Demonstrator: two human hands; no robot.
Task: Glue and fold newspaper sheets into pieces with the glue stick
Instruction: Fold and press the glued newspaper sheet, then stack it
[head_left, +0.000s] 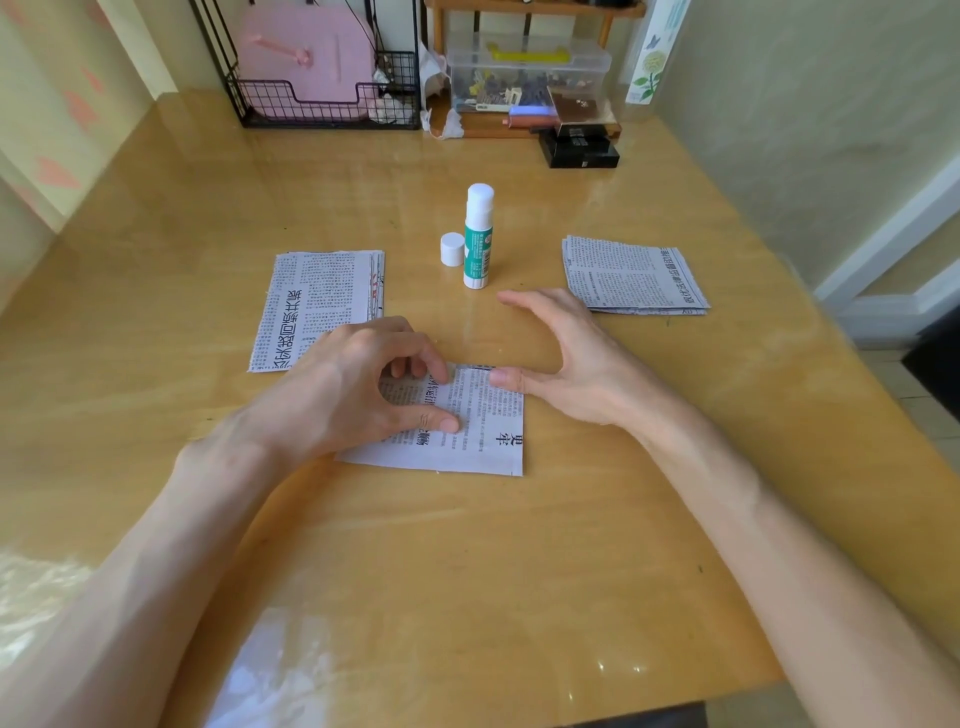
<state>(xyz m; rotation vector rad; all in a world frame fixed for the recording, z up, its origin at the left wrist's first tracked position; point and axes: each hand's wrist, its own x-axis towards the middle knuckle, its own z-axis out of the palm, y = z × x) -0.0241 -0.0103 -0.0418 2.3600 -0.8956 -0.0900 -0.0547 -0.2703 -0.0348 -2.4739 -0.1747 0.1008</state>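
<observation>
Grey newspaper piece (483, 447) lay pressed to the counter (467, 571) under bent fingers (435, 368) of my left hand (337, 395), my right hand (571, 358) spread loose, thumb touching its edge, glue stick (478, 244) upright just beyond both.

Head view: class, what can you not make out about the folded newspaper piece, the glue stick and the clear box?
Head view:
Folded newspaper piece: left part hidden under the left hand; any glue inside unseen.
Glue stick: label print too small.
Clear box: contents blurred and small.
</observation>
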